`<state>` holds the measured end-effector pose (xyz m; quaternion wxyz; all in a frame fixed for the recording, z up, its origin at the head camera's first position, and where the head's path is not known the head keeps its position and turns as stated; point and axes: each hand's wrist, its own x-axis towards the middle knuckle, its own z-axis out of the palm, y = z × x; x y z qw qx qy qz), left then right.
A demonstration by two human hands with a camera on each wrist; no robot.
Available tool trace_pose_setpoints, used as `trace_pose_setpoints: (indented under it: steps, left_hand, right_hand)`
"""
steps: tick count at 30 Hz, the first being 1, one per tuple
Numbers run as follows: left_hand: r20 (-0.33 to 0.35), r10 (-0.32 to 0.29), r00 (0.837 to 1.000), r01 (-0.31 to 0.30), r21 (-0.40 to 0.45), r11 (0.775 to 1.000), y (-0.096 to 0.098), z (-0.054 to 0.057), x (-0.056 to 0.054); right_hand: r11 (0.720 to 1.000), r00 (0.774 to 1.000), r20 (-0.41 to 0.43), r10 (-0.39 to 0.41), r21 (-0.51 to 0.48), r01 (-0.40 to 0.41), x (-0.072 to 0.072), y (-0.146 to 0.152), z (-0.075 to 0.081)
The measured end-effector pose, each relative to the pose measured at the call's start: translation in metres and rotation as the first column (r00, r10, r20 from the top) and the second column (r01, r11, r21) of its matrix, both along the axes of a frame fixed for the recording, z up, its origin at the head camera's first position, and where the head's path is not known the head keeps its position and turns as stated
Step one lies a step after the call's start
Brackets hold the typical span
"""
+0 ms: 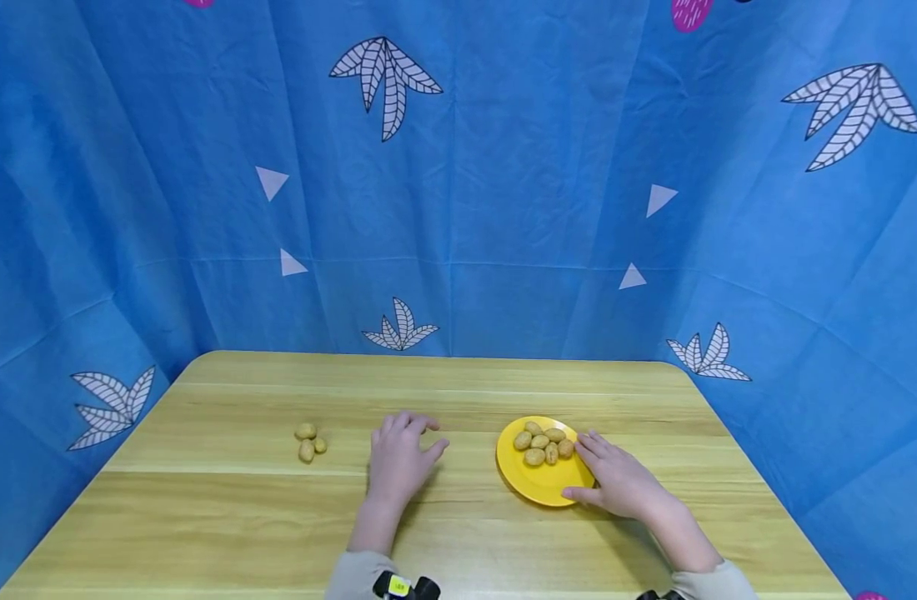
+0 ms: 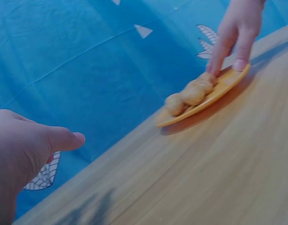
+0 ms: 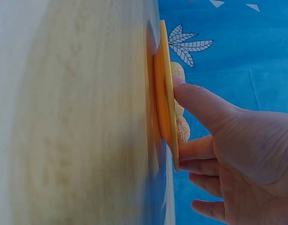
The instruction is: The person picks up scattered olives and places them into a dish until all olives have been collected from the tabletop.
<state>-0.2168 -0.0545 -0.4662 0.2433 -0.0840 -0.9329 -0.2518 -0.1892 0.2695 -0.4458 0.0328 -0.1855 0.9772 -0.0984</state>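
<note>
and here's the right hand (image 1: 618,481), spread wide at the right side of the yellow plate (image 1: 529,490), fingers extended, thumb over the near rim, fingertips on the far-right edge right by the nut-like pieces (image 1: 534,457)! seven of them show in the plate, tan and wrinkled, bunched toward its far half, and the plate sits flat on the table, right of centre.

over to the left hand (image 1: 400,458), unladen, thumb well apart from the loosely bent fingers, hovering above the wood with a shadow beneath; it's between the plate and three loose pieces (image 1: 306,451), which lie close together on the left of the table, well apart from the plate.

further out now: pale sleeves (image 1: 717,582) at both wrists, and a black device (image 1: 426,588) with a yellow label at the left one. under it all, the light wood-grain table (image 1: 226,517), rounded at its far corners, and behind, a blue cloth (image 1: 518,167) hanging in folds, printed with white leaves (image 1: 387,75) and pale triangles (image 1: 272,182).
</note>
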Motion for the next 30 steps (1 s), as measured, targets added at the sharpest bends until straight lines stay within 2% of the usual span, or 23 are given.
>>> trace_pose_setpoints:
  steps: [4,15,21,30]
  left_hand:
    - [-0.001,0.025,1.000,-0.025,0.029,0.999,-0.014,0.001,-0.002]
    - [0.071,0.088,0.994,-0.094,0.084,0.992,-0.052,-0.002,-0.008]
    - [0.098,0.100,0.990,-0.112,0.117,0.987,-0.066,-0.002,-0.007]
    - [0.112,0.161,0.981,-0.179,0.172,0.969,-0.095,-0.004,-0.003]
  right_hand:
    - [1.000,1.000,0.004,-0.001,0.002,0.001,-0.001,0.000,-0.001]
    - [1.000,1.000,-0.003,-0.001,0.005,0.001,-0.003,0.001,-0.003]
    - [1.000,1.000,0.000,-0.002,0.004,0.002,-0.001,0.001,-0.001]
    - [1.000,1.000,-0.021,0.007,-0.011,-0.007,-0.003,0.003,-0.005]
